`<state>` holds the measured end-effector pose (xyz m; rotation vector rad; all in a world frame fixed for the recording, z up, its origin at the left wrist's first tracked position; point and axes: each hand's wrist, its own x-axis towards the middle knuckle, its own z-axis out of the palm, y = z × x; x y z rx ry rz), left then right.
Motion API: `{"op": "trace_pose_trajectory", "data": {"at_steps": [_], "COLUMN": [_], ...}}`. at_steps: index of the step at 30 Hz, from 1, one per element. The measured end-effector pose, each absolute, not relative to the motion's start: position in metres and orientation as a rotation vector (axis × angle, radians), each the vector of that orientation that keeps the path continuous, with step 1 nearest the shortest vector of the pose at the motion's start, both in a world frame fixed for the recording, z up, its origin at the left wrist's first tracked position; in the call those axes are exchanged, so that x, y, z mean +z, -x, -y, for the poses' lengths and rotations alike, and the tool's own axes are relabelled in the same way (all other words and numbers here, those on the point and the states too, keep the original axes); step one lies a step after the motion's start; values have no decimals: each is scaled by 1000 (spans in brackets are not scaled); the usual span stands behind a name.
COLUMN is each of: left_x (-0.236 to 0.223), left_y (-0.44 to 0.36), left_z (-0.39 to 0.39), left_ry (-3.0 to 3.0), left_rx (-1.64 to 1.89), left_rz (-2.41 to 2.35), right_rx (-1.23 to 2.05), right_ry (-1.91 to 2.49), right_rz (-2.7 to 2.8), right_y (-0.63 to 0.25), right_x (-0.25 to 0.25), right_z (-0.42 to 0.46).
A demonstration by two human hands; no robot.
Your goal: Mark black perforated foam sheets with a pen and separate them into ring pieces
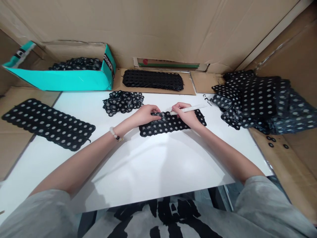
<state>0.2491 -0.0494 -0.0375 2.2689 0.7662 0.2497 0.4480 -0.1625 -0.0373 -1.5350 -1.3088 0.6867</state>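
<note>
A black perforated sheet of small joined rings, each with a pale round centre (163,127), lies on the white board (148,165) directly in front of me. My left hand (146,114) rests on its upper edge, with the fingertips pressing on the rings. My right hand (184,114) holds a white pen-shaped tool (190,108) at the sheet's upper right, with its tip pointing left toward my left fingers. The tip is hidden behind my fingers.
A similar sheet (48,124) lies at the board's left. A loose ring pile (123,102) sits beyond my hands. Another sheet (153,80) lies on cardboard, and a teal box (59,76) holds more. A large heap (262,102) lies right, with small rings (271,141) nearby.
</note>
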Motion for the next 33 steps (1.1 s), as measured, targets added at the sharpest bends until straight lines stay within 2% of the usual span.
{"op": "trace_pose_trajectory", "data": {"at_steps": [7,14,25,33], "left_x": [-34,-39,-37,-28], "left_y": [-245,-246,-244,-242], "left_z": [52,47,39,40], "left_ry": [-2367,-2269,-2016,-1930], "left_rx": [200,248,119,7], "left_rz": [-917,-855,-814,-749], "right_rx": [907,927,913,676], "right_ry": [1504,1528,1584,1720], "right_rz": [1137,1223,1306,1395], "right_y": [-434,-434,-435,-418], "right_x": [-44,-45,-43,-39], "right_z": [163,162,162,164]}}
